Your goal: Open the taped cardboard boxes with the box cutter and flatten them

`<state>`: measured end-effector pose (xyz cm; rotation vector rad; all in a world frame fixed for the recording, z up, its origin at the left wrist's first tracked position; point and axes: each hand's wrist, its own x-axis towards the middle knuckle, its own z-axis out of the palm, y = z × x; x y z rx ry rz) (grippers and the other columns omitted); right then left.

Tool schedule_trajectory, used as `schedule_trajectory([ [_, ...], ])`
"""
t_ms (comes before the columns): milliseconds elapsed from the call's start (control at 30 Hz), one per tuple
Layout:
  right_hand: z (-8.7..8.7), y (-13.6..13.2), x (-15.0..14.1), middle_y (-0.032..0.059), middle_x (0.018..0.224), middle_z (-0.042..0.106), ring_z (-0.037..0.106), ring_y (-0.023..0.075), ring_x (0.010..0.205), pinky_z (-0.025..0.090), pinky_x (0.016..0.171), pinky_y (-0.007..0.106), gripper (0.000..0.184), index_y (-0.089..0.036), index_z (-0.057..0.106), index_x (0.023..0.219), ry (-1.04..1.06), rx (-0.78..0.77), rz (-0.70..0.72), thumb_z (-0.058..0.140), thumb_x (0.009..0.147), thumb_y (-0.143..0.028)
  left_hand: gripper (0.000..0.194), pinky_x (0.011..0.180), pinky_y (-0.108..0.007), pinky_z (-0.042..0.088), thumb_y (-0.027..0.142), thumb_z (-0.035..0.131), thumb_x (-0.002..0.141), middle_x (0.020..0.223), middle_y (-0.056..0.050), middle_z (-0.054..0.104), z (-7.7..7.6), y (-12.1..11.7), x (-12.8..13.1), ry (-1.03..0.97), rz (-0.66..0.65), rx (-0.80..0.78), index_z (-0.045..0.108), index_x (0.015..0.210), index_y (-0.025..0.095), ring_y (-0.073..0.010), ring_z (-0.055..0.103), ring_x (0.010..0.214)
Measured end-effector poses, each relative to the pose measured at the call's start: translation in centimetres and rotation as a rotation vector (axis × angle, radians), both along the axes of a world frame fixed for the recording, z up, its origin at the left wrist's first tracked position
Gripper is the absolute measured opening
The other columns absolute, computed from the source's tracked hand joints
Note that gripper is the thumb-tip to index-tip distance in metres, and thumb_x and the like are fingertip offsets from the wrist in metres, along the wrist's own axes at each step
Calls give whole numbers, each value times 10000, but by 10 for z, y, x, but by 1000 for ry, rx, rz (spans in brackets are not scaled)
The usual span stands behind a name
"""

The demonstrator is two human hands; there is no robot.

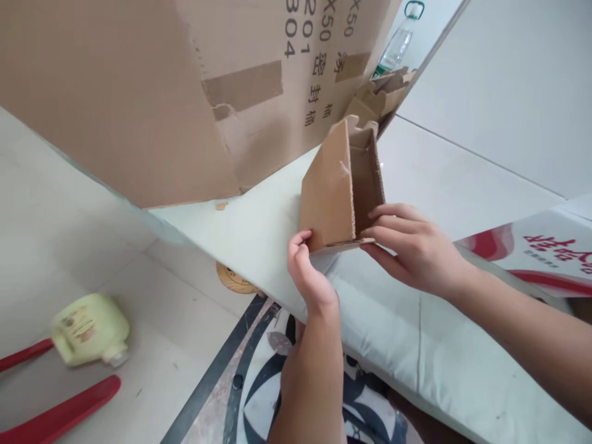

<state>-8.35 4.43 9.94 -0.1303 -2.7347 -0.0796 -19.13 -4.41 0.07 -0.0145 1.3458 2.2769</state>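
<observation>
A small brown cardboard box (326, 191) with an open side and rough cut edges is tilted over the pale padded surface. My left hand (312, 274) supports its lower near corner, fingers curled against the cardboard. At the opening, my right hand (411, 246) has its fingers around the near right edge, with some fingertips reaching inside. The inside of the box shows as bare, shadowed cardboard. The left hand's fingers under the box are partly hidden.
A large printed carton (194, 123) stands behind. Another cut cardboard piece (370, 102) and a clear bottle (398, 46) are beyond. A red-and-white box (546, 246) lies right. On the floor at left are a yellow jug (92, 330) and red handles (69, 413).
</observation>
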Motion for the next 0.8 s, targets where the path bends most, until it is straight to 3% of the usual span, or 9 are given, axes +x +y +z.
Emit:
schedule_trajectory([
  [133,11,-15,65,85,919,733,670,274,1015,534,868,420,199,-185,626,1057,27,82,-55,631,894,-72,304,844,-328,434,398,420,886,1036,-65,674,2,2,24,-10,-118,-73,653,947,212,-218,613,1054],
  [267,18,-29,148,112,946,711,668,307,1004,528,845,471,184,-190,616,1045,86,158,-257,588,895,-88,242,851,-323,420,377,482,850,983,-51,675,7,11,52,25,-261,-81,648,923,216,-204,616,1013],
  [400,20,-53,228,47,868,686,687,257,898,560,803,449,160,-236,565,890,92,69,-361,540,864,-80,222,867,-322,428,364,510,829,969,-56,689,8,24,80,91,-412,-86,647,895,202,-197,634,968],
  [500,10,-77,273,22,806,690,723,292,1000,581,886,500,193,-250,518,809,175,-31,-434,519,813,-57,279,876,-322,448,412,530,834,1057,-81,713,6,35,103,156,-555,-32,662,951,197,-203,651,995],
  [667,-20,-99,307,41,912,733,705,316,1119,591,924,559,216,-241,506,798,418,-177,-629,502,782,-26,379,946,-365,484,500,572,845,1097,-91,730,8,40,146,420,-763,104,692,1035,194,-245,645,1073],
  [800,-38,-95,313,33,945,734,708,289,1081,509,1070,631,209,-245,564,814,571,-295,-657,474,854,-60,450,962,-380,487,569,556,868,1106,-98,716,9,36,173,513,-840,109,680,1077,191,-262,632,1098],
])
